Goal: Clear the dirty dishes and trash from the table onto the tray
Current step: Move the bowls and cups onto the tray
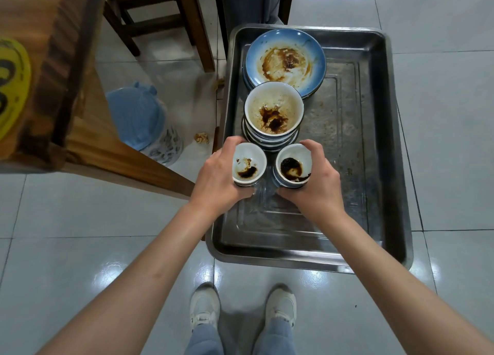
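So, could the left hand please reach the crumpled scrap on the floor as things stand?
Probably not yet: the left hand grips a small dirty cup over the tray, and the scrap lies low beside it.

A tray (pixel 374 146) sits on the floor ahead of the person's shoes (pixel 204 310). In its far left part lies a stack of plates (pixel 285 60); just nearer stands a stack of bowls (pixel 273 114). Nearer still, the left hand (pixel 219 175) and right hand (pixel 318 178) each hold a small cup (pixel 248 166) (pixel 294 165), side by side. A table (pixel 53 93) stands left, with a bin (pixel 144 119) between it and the tray.
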